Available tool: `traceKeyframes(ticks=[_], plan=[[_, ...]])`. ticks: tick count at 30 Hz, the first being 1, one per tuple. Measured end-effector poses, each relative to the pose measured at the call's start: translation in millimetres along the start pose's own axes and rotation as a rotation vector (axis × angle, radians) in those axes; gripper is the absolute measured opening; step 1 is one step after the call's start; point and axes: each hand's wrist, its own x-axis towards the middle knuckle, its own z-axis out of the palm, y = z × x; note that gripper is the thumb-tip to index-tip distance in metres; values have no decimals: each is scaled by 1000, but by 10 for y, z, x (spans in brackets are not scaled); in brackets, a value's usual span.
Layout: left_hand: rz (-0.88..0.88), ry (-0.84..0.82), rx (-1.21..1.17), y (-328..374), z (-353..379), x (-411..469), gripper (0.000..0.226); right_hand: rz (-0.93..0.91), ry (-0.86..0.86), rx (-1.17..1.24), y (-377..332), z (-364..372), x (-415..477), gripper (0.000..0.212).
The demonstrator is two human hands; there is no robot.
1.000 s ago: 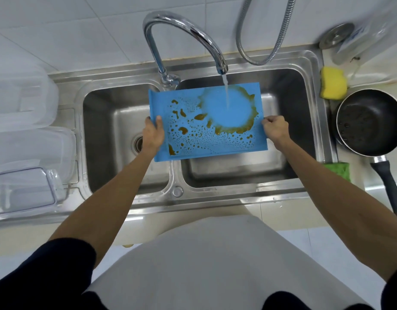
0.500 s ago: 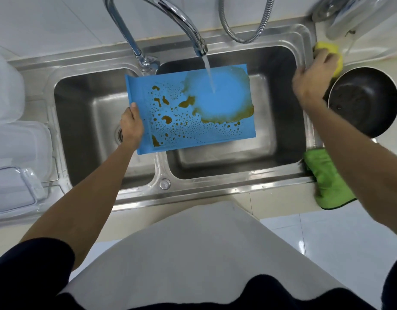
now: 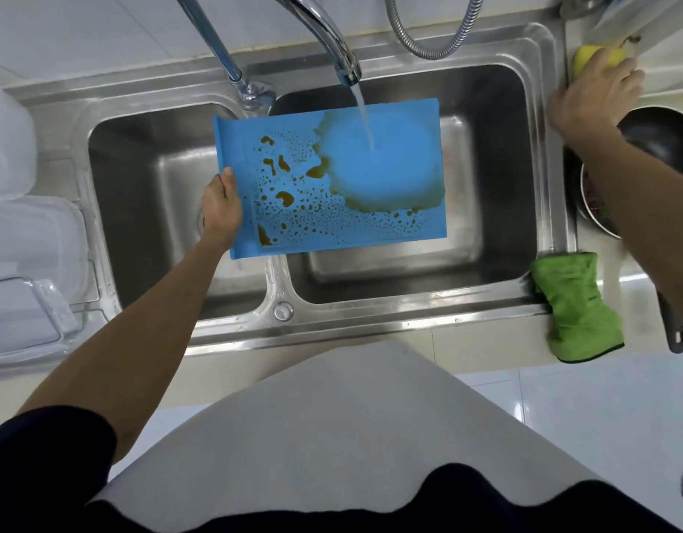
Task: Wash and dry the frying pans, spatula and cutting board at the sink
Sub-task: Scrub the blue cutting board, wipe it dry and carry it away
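Your left hand (image 3: 221, 209) grips blue cutting board (image 3: 389, 167) at left edge, thumb on top. Board held over sink (image 3: 370, 317), brown-stained, faucet (image 3: 324, 28) stream hitting right half. Your right hand (image 3: 593, 98) on yellow sponge (image 3: 586, 55), fingers curled over it. Frying pan (image 3: 663, 136) on tabletop right of sink.

Off the cutting board (image 3: 332, 232), onto the sponge (image 3: 586, 57): the right hand (image 3: 593, 98) has moved

It has left the cutting board's right edge and now curls over the yellow sponge by the far right corner of the sink (image 3: 539, 36); only the left hand (image 3: 221, 209) holds the cutting board, whose rinsed patch has spread wider.
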Motion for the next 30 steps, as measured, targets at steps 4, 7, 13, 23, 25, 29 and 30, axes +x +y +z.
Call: traceKeyframes(ticks=[4,7,13,23,25,29,30], plan=[[-1,-16,-36,-9,-11,-4,52,28,-36,0,38,-16,81,67],[-1,-44,-39,2,-37,5,54,18,-57,-21,98,-25,132,67],[39,-50,47,30,-109,-27,55,-33,133,83,-73,-84,-214,55],[62,-18,-8,52,-48,-48,46,-633,58,468,-1206,527,-1875,51],[85,4,-7,23,-29,-18,45,-601,106,413,-1318,629,-1958,49],[105,18,-27,-79,12,64,44,-675,181,391,-1274,844,-2005,49],[107,21,-35,-102,18,79,45,-719,179,407,-1230,889,-2004,49]])
